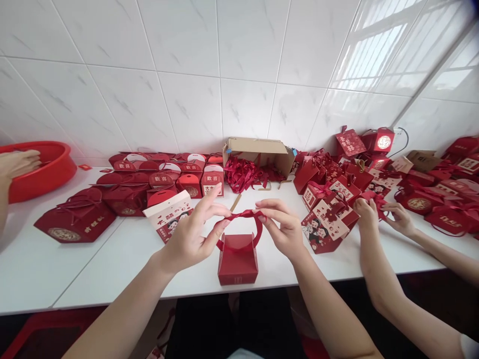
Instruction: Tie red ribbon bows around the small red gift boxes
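A small red gift box (238, 262) stands on the white table (112, 264) near its front edge, right before me. A red ribbon (245, 215) arches over the box from side to side. My left hand (192, 232) pinches the ribbon's left part above the box. My right hand (282, 224) pinches its right part. Both hands have thumb and forefinger closed on the ribbon, the other fingers spread.
Many red gift boxes (127, 192) crowd the table's back left and right (329, 219). An open cardboard carton (258, 149) full of red ribbons lies at the wall. A red basin (45, 169) stands far left under another person's hand (18, 162). A co-worker's two hands (381, 212) handle a box at right.
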The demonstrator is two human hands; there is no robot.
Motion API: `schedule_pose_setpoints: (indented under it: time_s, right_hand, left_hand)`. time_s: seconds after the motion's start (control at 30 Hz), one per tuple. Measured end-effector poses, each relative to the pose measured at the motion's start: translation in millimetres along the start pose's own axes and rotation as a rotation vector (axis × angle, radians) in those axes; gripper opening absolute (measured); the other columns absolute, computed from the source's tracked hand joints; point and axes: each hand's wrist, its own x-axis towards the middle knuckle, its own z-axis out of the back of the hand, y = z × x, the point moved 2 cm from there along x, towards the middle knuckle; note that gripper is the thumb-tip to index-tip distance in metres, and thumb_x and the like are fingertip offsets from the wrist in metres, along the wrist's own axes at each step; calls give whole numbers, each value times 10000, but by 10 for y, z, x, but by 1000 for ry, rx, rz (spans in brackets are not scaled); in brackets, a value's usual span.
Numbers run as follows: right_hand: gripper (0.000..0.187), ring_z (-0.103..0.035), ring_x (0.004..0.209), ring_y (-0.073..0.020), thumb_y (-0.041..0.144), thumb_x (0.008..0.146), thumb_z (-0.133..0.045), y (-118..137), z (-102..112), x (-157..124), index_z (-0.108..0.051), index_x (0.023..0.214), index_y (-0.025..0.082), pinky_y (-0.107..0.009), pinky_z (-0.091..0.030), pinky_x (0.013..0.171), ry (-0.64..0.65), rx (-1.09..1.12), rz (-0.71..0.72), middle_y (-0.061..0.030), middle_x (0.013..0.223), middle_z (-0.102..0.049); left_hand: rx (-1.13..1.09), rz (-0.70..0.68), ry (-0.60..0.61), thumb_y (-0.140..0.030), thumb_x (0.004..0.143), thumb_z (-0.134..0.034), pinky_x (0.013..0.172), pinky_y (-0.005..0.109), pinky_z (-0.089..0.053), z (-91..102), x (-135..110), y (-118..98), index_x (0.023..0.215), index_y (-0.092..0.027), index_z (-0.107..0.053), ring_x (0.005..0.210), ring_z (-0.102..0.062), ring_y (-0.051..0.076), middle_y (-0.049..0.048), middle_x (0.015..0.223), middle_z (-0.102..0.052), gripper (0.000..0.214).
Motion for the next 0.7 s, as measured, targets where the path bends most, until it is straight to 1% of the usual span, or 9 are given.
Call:
schedule_pose_setpoints:
  time_s: [0.13,0.2,0.27,0.33,0.4,0.47,0.53,0.6,0.7]
  right_hand:
    - [195,-654,923,-216,136,890,-547,50,107,-60,-700,937,247,-382,-556,768,-86,-21,-62,-85,1005,-657]
    - [172,-646,928,-221,140,882,-562,54,220,-165,-689,931,245,-394,-542,792,-126,-62,-106,-82,1005,-657]
    - [130,-633,935,-224,155,877,-574,10,349,-361,-672,913,233,-397,-524,812,-143,-104,-188,-82,997,-657]
    - [84,-621,930,-226,208,884,-571,-93,471,-646,-654,888,217,-381,-514,784,-165,-145,-336,-89,984,-654]
    - [130,-616,895,-231,300,889,-560,-230,574,-982,-644,874,202,-361,-511,718,-221,-190,-547,-95,948,-651]
    - [215,-609,787,-221,389,875,-560,-359,654,-1302,-636,863,188,-350,-500,662,-297,-235,-753,-81,846,-648]
    - [287,-582,675,-199,452,854,-563,-455,701,-1536,-632,849,173,-343,-488,621,-337,-230,-904,-59,740,-631]
    - [340,-577,644,-195,493,832,-574,-513,715,-1644,-638,842,159,-344,-491,609,-332,-203,-993,-58,711,-627]
    - [400,-627,841,-244,509,817,-592,-515,693,-1571,-642,1001,157,-389,-527,714,-340,-296,-951,-122,965,-649]
  left_hand:
    - [166,-92,-5,-68,830,-583,877,335,-508,153,-59,52,1494,-306,-195,879,-673,195,30,977,-714,805]
    - [292,-134,-42,-65,804,-619,888,335,-500,272,-170,135,1479,-329,-246,844,-672,197,14,952,-716,816]
    - [416,-102,-96,-82,790,-648,876,325,-498,397,-355,257,1447,-349,-317,786,-666,194,-8,885,-713,782]
    - [514,7,-130,-111,796,-649,844,306,-496,491,-608,395,1408,-354,-377,721,-652,182,-24,804,-692,713]
    - [572,160,-125,-146,817,-623,789,277,-491,522,-897,516,1384,-337,-413,668,-631,164,-31,744,-662,633]
    - [575,343,-99,-187,841,-589,700,240,-477,479,-1171,597,1368,-300,-435,631,-609,147,-26,723,-637,561]
    - [502,515,-66,-224,853,-571,668,224,-467,375,-1379,623,1374,-263,-429,628,-602,143,-21,714,-620,542]
    - [388,624,-49,-248,852,-575,718,242,-476,244,-1487,599,1380,-249,-416,670,-614,157,-16,725,-621,551]
    - [317,647,-138,-256,840,-600,887,330,-458,89,-1465,505,1301,-259,-483,887,-620,216,25,853,-649,476]
